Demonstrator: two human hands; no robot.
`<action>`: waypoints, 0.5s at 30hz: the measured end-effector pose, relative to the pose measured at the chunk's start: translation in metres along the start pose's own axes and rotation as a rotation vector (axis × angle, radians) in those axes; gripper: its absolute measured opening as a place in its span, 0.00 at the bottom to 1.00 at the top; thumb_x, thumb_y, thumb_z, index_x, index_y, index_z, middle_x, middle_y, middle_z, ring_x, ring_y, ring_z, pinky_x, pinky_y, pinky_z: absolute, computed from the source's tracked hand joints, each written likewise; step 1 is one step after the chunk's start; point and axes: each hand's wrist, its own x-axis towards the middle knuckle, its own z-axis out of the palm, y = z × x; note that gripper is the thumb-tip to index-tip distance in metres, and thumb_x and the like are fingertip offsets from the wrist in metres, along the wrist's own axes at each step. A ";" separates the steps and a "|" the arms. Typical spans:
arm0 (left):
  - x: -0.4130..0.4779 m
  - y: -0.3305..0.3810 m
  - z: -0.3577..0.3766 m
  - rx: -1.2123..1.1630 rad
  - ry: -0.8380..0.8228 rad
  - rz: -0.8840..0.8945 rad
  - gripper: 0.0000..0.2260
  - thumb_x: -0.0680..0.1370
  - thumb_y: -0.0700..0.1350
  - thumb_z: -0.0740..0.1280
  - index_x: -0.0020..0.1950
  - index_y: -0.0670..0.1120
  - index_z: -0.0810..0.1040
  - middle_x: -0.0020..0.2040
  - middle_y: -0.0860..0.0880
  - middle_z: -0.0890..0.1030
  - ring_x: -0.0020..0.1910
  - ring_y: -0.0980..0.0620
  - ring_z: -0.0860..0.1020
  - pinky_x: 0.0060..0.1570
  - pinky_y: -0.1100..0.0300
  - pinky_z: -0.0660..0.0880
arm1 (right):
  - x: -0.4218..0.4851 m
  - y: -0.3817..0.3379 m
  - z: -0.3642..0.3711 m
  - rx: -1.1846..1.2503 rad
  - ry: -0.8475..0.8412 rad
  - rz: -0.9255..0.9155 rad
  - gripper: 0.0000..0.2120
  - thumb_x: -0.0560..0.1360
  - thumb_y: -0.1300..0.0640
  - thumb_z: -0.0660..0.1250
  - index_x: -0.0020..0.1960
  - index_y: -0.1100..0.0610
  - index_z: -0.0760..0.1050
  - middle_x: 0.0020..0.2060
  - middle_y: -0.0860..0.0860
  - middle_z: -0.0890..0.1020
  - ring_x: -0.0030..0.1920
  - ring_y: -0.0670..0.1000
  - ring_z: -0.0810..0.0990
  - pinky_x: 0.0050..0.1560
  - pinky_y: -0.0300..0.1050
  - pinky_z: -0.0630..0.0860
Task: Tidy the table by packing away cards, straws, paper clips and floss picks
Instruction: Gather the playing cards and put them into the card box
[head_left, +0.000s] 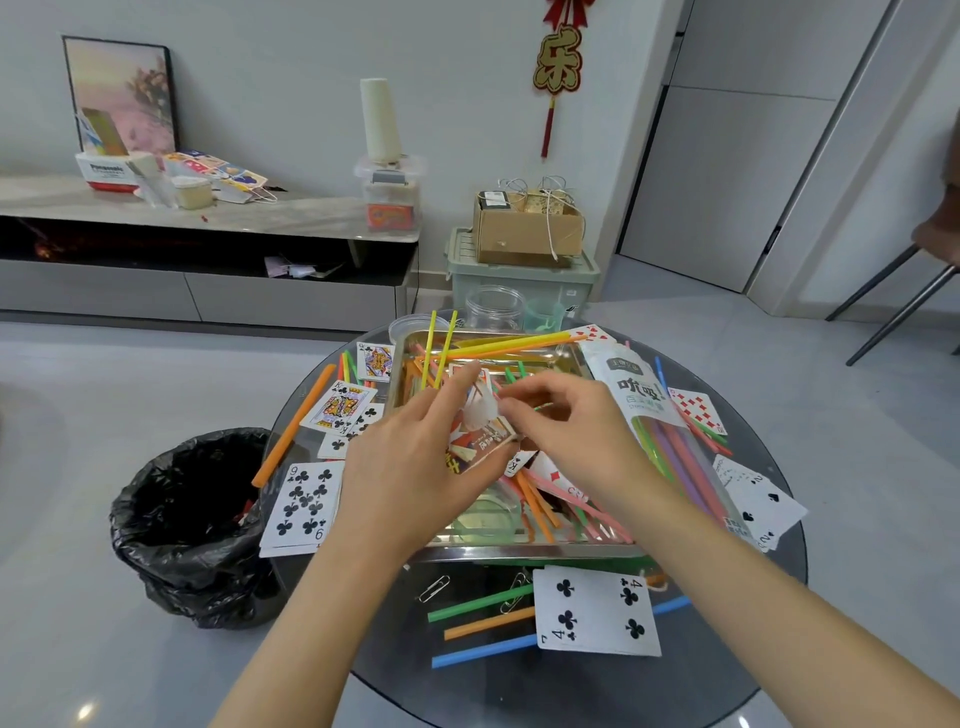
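My left hand (415, 457) holds a red and brown card box (480, 447) above a metal tray (574, 358) on a round glass table (727, 649). My right hand (566, 421) pinches at the box's white open flap (480, 408). Coloured straws (498, 345) lie in the tray and on the table. Playing cards are scattered around: a nine of clubs (304, 506), a four of clubs (597, 610), a king (340, 405). Two paper clips (434, 590) lie near the front. A straw bag (654, 431) rests at the tray's right.
A black-lined bin (192, 519) stands left of the table. Clear plastic jars (493, 309) and a lid sit at the table's far edge. A green crate with a cardboard box (524, 234) stands behind. A chair's legs (904, 306) show at right.
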 end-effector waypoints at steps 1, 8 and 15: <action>0.000 0.000 0.000 0.004 -0.002 0.010 0.34 0.71 0.70 0.57 0.72 0.53 0.66 0.46 0.57 0.81 0.37 0.56 0.80 0.28 0.65 0.71 | 0.004 -0.003 -0.004 0.009 -0.045 0.058 0.06 0.75 0.60 0.68 0.51 0.55 0.81 0.40 0.50 0.83 0.42 0.49 0.82 0.45 0.43 0.82; 0.002 -0.002 0.005 0.038 -0.008 0.080 0.33 0.70 0.69 0.59 0.67 0.49 0.71 0.52 0.54 0.81 0.45 0.52 0.81 0.31 0.58 0.77 | 0.017 -0.017 -0.025 -0.044 -0.331 0.209 0.08 0.72 0.68 0.69 0.51 0.64 0.79 0.40 0.59 0.84 0.36 0.52 0.84 0.39 0.41 0.82; 0.004 -0.004 0.008 0.034 -0.033 0.160 0.33 0.68 0.70 0.59 0.62 0.48 0.73 0.48 0.53 0.82 0.41 0.49 0.81 0.27 0.58 0.74 | 0.016 -0.020 -0.027 -0.278 -0.421 0.094 0.07 0.69 0.70 0.67 0.48 0.67 0.78 0.37 0.61 0.83 0.35 0.53 0.84 0.44 0.49 0.83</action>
